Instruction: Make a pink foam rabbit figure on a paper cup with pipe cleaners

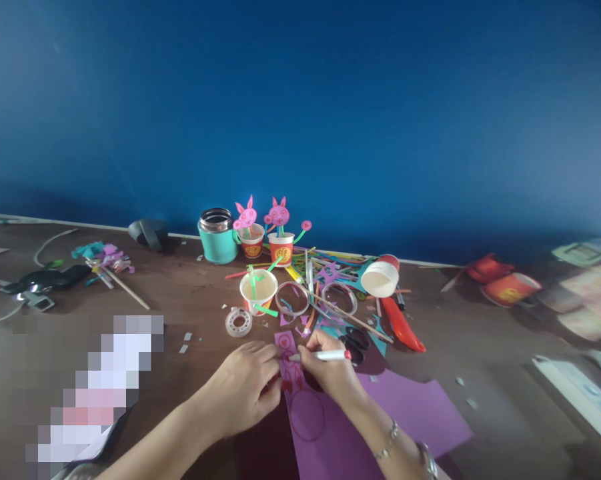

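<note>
A plain blue wall (330, 127) fills the upper half of the frame from side to side, deep and saturated at the centre, paler and greyer toward the left edge, and darkest in the upper right corner. Faint, thin diagonal streaks mark it at upper left. Along its foot runs a narrow pale strip (183, 236), sloping gently down from far left toward right of centre. Below, a dark brown table (195, 303) spans the frame's width, its top smooth. Soft light lends it a greyish sheen at lower right, while the bottom centre lies in shadow.
</note>
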{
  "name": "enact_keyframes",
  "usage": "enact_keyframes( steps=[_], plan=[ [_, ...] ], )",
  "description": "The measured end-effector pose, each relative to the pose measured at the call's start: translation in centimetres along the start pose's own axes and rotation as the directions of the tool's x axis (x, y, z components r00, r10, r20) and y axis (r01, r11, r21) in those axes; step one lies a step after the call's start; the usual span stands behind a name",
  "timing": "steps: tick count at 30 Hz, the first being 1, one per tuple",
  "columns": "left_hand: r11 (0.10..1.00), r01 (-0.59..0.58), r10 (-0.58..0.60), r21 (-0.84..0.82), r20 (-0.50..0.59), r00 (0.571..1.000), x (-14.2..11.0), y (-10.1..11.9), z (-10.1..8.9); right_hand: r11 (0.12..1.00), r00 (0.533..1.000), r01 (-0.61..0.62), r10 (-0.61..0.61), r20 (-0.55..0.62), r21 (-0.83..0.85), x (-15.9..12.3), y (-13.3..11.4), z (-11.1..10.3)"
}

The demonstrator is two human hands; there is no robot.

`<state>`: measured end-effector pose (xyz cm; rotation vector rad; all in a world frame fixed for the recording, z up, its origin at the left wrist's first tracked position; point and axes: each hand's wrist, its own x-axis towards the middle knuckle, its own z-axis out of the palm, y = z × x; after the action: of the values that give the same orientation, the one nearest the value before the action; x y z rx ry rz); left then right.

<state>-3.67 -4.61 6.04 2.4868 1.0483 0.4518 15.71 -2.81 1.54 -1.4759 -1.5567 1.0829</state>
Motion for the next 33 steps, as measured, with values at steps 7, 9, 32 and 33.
enact_keyframes(
  steps=[7,9,32,33],
  plan=[
    [1.000,0.013,-0.013,0.004,0.000,1.000,-0.1,0.1,0.0,0.999,0.999,-0.022,0.024,-0.035,0.049,0.0,-0.6,-0.1],
    [1.000,0.021,-0.021,0.002,0.003,1.000,0.0,0.2,-0.1,0.988,0.994,-0.060,0.072,-0.079,0.142,0.3,-0.7,-0.4],
    [0.987,-0.136,0.134,0.091,0.026,0.991,-0.2,1.0,0.7,0.962,0.991,-0.129,0.135,-0.010,0.240,-4.0,-0.8,-3.3],
    [0.988,-0.127,0.124,0.092,0.030,0.992,-0.2,0.9,0.7,0.964,0.992,-0.118,0.124,-0.011,0.239,-3.9,-0.9,-3.3]
  ],
)
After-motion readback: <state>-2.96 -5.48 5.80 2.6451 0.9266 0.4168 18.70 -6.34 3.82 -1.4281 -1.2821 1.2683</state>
